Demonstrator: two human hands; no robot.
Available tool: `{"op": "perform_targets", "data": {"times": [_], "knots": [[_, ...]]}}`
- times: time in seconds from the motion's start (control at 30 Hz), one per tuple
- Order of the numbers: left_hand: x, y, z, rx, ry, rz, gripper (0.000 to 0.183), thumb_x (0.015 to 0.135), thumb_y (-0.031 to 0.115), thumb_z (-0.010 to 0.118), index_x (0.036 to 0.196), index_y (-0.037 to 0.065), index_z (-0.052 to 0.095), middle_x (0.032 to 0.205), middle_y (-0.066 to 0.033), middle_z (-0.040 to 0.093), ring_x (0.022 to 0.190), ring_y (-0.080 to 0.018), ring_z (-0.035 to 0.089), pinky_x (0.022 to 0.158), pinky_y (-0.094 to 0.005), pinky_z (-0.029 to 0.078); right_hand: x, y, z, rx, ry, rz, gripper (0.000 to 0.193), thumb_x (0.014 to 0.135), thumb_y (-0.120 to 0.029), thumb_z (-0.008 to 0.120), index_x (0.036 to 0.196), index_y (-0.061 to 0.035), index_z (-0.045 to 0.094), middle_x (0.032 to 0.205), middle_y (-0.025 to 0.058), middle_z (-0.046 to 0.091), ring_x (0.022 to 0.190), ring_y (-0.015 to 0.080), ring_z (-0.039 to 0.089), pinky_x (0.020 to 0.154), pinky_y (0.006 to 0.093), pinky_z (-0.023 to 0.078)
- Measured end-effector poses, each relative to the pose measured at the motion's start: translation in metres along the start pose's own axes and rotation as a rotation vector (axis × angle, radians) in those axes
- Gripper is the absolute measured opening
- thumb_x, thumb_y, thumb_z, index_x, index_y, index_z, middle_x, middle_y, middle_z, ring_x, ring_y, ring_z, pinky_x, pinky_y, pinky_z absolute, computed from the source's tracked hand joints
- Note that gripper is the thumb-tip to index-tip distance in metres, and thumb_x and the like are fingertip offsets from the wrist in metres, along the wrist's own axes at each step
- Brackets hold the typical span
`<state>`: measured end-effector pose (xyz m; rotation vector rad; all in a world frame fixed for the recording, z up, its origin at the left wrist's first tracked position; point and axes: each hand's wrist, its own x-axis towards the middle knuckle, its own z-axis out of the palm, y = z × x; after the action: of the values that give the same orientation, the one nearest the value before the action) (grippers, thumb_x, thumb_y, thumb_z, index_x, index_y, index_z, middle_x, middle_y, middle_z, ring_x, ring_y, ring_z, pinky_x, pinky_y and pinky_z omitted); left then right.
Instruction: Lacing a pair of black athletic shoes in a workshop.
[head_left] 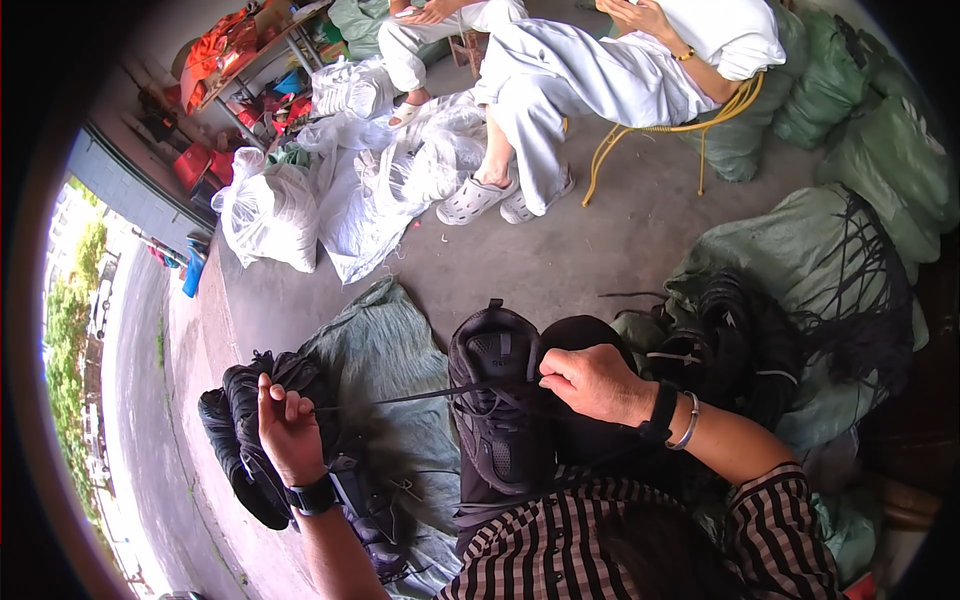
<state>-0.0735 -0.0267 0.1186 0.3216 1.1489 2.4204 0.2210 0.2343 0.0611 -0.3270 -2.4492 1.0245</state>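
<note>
A black lace-up sneaker [495, 440] rests on my lap, its heel loop pointing away from me. From its laced front a black shoelace [430, 394] runs taut out to the left. My left hand [290, 432] is closed on the far end of that lace, well clear of the shoe. Close against the shoe's right side, my right hand [598, 383] is curled into a fist, and the lace runs up to its fingers. What lies inside that fist is hidden.
More black shoes lie on green sacking at my left [250, 430] and right [725, 330]. Ahead, a person in pale trousers sits on a yellow chair [610, 150]; another sits behind. White plastic bags [270, 210] stand front left, and stuffed green sacks [890, 160] line the right.
</note>
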Motion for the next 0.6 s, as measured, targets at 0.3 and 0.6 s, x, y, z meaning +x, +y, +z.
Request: {"op": "perform_targets", "data": {"times": [0.3,0.6], "knots": [[-0.003,0.0,-0.012,-0.03,0.022,0.016,0.02,0.097,0.018,0.05,0.112,0.007,0.056,0.087,0.0009,0.06,0.066,-0.0097,0.052,0.069,-0.0275,0.047,0.008,-0.001,0.0,-0.029,-0.05,0.073,0.013,0.079,-0.011,0.066,0.079,-0.0061,0.054,0.066,0.0103,0.061,0.064,0.031,0.062,0.056,0.0384,0.047],[-0.012,-0.003,-0.013,-0.006,0.062,0.018,0.021,0.097,0.019,0.049,0.112,0.007,0.057,0.094,0.0002,0.063,0.074,-0.0107,0.058,0.075,-0.0289,0.049,0.027,0.0,-0.019,-0.201,-0.254,-0.132,0.014,0.08,-0.007,0.061,0.089,-0.0064,0.05,0.06,0.0094,0.058,0.063,0.0303,0.062,0.056,0.0398,0.047]]}}
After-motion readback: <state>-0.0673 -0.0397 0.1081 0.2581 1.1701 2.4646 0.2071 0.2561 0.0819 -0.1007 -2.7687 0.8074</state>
